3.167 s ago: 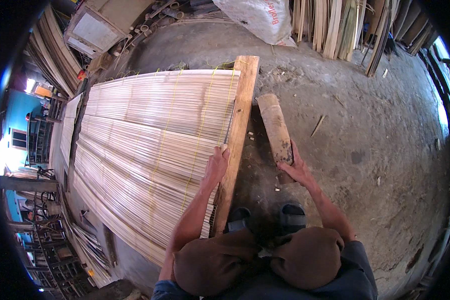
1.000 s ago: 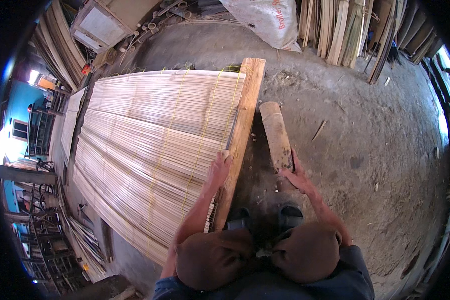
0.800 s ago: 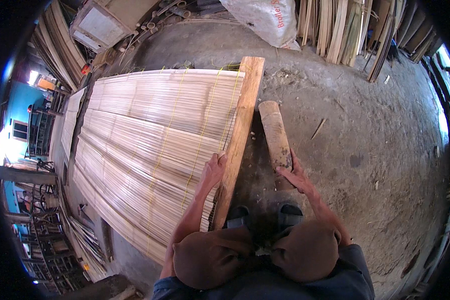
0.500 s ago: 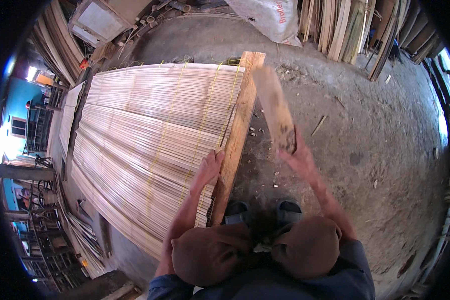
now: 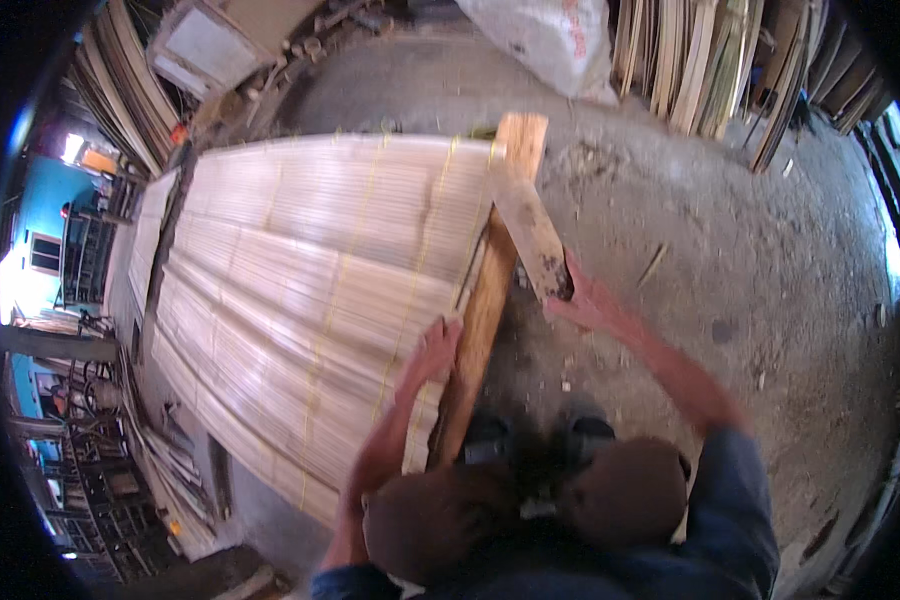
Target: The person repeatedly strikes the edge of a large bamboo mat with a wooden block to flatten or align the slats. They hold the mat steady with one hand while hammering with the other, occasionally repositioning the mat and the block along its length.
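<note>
A wide mat of thin pale slats (image 5: 280, 270), bound with yellow strings, spreads out to the left. Along its right edge runs a thick wooden beam (image 5: 488, 310). My left hand (image 5: 436, 350) is closed on the mat's edge next to the beam; its fingertips are blurred. In my right hand (image 5: 588, 300) is a short flat wooden board (image 5: 530, 230), gripped at its near, dark-stained end. The board's far end overlaps the beam and the mat's far right corner; whether it touches them I cannot tell.
My sandalled feet (image 5: 585, 432) are on the concrete floor (image 5: 760, 290) right of the beam, among small wood scraps. Bundles of wood strips (image 5: 690, 60) and a white sack (image 5: 550, 40) stand at the back. Long strips (image 5: 165, 450) lie at the lower left.
The board in my right hand has swung left, its far end moving over the beam and mat edge. My left hand stays at the mat's edge. The view has shifted slightly.
</note>
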Motion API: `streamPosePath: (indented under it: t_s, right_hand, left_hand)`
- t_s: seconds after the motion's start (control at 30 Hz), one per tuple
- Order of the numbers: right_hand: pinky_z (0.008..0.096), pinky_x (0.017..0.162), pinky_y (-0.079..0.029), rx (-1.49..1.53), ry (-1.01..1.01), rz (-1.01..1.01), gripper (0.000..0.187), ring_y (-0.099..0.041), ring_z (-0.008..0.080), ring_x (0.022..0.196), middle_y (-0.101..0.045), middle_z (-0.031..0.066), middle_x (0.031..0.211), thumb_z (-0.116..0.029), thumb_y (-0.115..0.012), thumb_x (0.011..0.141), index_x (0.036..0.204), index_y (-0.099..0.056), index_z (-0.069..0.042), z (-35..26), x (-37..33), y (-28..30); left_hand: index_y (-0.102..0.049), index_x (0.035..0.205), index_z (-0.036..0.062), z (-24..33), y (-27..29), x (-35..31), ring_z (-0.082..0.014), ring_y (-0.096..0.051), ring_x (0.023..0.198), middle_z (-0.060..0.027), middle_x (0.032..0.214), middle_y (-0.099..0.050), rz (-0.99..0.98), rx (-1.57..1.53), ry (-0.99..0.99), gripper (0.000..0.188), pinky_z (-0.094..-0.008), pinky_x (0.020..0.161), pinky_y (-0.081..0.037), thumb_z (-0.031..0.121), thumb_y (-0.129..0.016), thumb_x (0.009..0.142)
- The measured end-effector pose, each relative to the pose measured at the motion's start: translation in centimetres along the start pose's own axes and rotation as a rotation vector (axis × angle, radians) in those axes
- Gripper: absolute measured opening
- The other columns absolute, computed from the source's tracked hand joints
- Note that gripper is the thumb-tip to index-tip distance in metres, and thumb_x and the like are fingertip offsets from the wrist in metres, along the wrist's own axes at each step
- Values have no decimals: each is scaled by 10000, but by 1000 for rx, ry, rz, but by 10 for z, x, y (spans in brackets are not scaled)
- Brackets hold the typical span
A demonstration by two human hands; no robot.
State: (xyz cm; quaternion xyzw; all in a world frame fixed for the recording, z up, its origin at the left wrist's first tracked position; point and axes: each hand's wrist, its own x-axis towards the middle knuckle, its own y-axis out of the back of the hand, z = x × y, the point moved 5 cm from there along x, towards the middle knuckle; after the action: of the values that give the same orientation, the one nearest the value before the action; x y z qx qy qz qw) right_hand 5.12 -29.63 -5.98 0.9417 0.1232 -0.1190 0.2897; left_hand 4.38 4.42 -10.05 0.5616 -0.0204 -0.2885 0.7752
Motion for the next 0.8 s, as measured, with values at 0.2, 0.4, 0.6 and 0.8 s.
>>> streamPosePath:
  t_s: [0.2, 0.4, 0.6, 0.8]
  right_hand:
    - [385, 1038, -471, 432, 70, 151, 915, -547, 247, 1279, -512, 152, 1448, -363, -720, 909, 1615, -192, -118, 50, -41, -21]
    - [381, 1059, -451, 998, -285, 55, 994, -529, 268, 1297, -504, 170, 1463, -334, -743, 902, 1612, -115, -36, 44, -77, -64]
    - [380, 1100, -411, 792, -84, 143, 992, -488, 242, 1328, -471, 147, 1485, -223, -769, 882, 1607, -119, -32, -14, -74, -37]
    - [362, 1060, -447, 710, 294, 247, 956, -482, 207, 1312, -460, 123, 1484, -179, -750, 887, 1608, -136, -48, -82, -50, 34]
  left_hand:
    - [-494, 1281, 75, 55, -24, 9, -561, -634, 950, -351, 1203, -594, 54, -105, 235, 404, -616, 851, -510, 394, -490, 1033]
    - [-518, 1179, 6, 48, -24, 6, -562, -618, 979, -364, 996, -649, 146, -258, 318, 460, -602, 832, -499, 436, -519, 1016]
    - [-548, 1083, -23, 41, -2, -9, -581, -594, 960, -383, 902, -630, 140, -343, 266, 441, -592, 788, -486, 411, -495, 1031]
    - [-553, 1039, -33, 55, 25, -19, -525, -646, 843, -342, 813, -632, 247, -353, 288, 485, -560, 722, -497, 449, -492, 1036]
